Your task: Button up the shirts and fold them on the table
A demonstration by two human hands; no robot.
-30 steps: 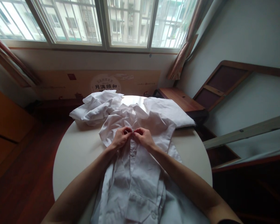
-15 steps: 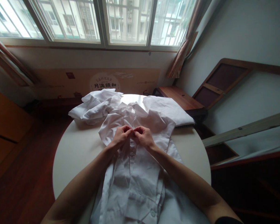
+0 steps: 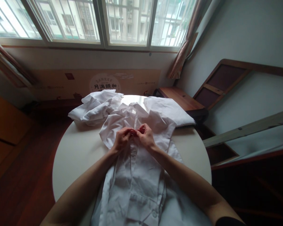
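A white button-front garment, like a coat or shirt, lies spread on the round table with its collar end away from me and its lower part running toward me. My left hand pinches the front edge near the upper chest. Right beside it, my right hand pinches the same front strip, fingertips meeting those of the left. Whatever small part sits between the fingertips is hidden. Below the hands the front placket runs down, and a button shows near a pocket at the bottom.
The round white table also bears a crumpled white garment at the back left and a folded white cloth stack at the back right. Beyond are a wooden bench, a printed carton and a barred window.
My right hand's fingers have shifted slightly, with the index finger raised a little more. Both hands stay at the same spot on the garment's front. The view has moved very slightly.
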